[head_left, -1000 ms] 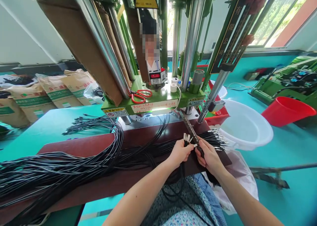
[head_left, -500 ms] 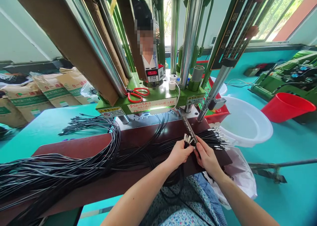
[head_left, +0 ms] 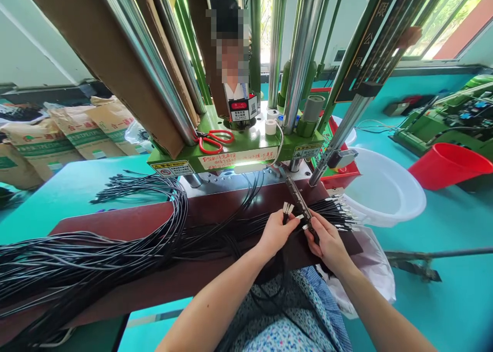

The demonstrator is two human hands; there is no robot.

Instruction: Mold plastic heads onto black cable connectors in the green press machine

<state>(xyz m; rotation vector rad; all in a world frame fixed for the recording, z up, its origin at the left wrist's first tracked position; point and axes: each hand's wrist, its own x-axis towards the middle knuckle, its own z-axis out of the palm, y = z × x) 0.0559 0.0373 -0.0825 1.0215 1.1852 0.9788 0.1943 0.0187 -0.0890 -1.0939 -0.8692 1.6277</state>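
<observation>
My left hand (head_left: 274, 234) is closed around several black cables, whose silver plugs (head_left: 287, 208) stick up past the fingers. One more plug shows at its fingertips, close to the bar. In my right hand (head_left: 325, 239) is the near end of a narrow metal bar (head_left: 297, 195) with small slots along it; the bar slants up and left towards the green press (head_left: 181, 156). Both hands are over the brown board (head_left: 162, 285). Behind my right hand lies a bundle of black cables (head_left: 335, 213) with silver ends. Some of the fingers are hidden.
Long black cables (head_left: 96, 257) cover the board's left side. Red-handled scissors (head_left: 215, 141) rest on the press plate. To the right are a white tub (head_left: 385, 187), a red bucket (head_left: 450, 164) and a white bag (head_left: 373, 270). Sacks (head_left: 65, 141) stand at left.
My hands have moved slightly apart. The plugs in my left hand have shifted a little up and left, and the bar is slightly further right.
</observation>
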